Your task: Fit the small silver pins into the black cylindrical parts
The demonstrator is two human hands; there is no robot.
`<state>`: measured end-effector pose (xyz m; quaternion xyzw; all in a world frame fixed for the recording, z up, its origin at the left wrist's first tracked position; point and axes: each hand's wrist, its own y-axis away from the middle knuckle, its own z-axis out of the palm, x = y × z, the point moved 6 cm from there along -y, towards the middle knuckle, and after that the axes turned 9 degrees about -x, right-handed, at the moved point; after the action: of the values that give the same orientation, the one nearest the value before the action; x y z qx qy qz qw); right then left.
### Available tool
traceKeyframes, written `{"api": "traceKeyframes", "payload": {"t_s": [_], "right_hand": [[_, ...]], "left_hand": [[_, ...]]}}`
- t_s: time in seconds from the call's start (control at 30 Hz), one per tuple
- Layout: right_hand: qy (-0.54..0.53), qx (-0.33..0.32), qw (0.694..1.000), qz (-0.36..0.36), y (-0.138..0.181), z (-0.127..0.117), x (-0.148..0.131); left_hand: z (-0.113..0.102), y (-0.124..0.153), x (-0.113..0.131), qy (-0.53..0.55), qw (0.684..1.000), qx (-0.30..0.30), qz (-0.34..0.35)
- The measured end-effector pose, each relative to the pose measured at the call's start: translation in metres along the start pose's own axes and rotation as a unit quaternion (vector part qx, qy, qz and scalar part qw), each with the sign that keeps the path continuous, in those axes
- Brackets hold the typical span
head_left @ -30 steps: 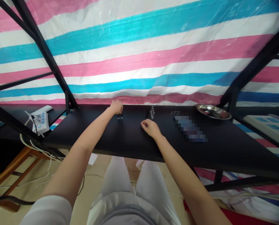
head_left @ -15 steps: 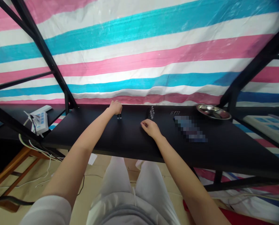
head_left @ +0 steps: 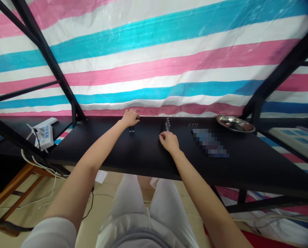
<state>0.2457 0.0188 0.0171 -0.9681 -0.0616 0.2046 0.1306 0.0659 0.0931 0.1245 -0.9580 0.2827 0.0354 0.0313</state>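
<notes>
My left hand [head_left: 130,118] is stretched to the back of the black table, palm down, with its fingers spread and the thumb out to the side. Just in front of it stand or lie two short dark cylinders [head_left: 131,129] with pale ends, partly hidden by the hand. My right hand [head_left: 170,141] is closed, thumb and fingertips together; whatever is in them, if anything, is too small to make out. Right behind its fingers is a row of small silvery pieces [head_left: 167,124] beside a dark strip. Several tiny pale pieces [head_left: 193,125] lie farther right.
A shiny metal plate [head_left: 235,124] is at the back right, near the frame post. In front of it lies a blurred-out flat object [head_left: 210,143]. A white power strip [head_left: 44,136] with cables is on the left table [head_left: 11,137]. Black frame bars [head_left: 53,69] flank the striped sheet.
My left hand has shifted slightly right and its fingers have spread, thumb out. My right hand has moved a little right, nearer the row of silvery pieces.
</notes>
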Motion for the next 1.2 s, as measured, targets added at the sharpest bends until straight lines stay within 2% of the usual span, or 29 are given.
{"api": "traceKeyframes", "payload": {"t_s": [0.1, 0.2, 0.37, 0.53, 0.7, 0.83, 1.0, 1.2], "right_hand": [[0.047, -0.005, 0.997, 0.065, 0.001, 0.000, 0.006], [0.063, -0.009, 0.993, 0.099, 0.003, 0.001, 0.010], [0.058, -0.008, 0.991, 0.120, 0.003, 0.003, 0.015], [0.053, -0.029, 0.989, 0.136, 0.001, 0.007, 0.019], [0.052, -0.046, 0.986, 0.149, -0.001, 0.008, 0.020], [0.053, -0.071, 0.983, 0.161, -0.001, 0.011, 0.020], [0.062, -0.098, 0.979, 0.170, -0.003, 0.015, 0.021], [0.051, -0.092, 0.982, 0.159, -0.005, 0.019, 0.020]], "left_hand": [[0.003, 0.003, 0.030, 0.018, 0.997, 0.055, 0.055], [0.024, 0.004, 0.064, 0.029, 0.994, 0.048, 0.097], [0.065, -0.003, 0.098, 0.051, 0.996, 0.024, 0.073], [0.084, -0.015, 0.110, 0.070, 0.996, 0.033, 0.045], [0.083, -0.022, 0.112, 0.063, 0.995, 0.065, 0.047], [0.077, -0.020, 0.101, 0.094, 0.989, 0.106, 0.039], [0.073, 0.001, 0.080, 0.188, 0.968, 0.165, 0.018], [0.080, 0.032, 0.057, 0.299, 0.925, 0.236, -0.011]]}}
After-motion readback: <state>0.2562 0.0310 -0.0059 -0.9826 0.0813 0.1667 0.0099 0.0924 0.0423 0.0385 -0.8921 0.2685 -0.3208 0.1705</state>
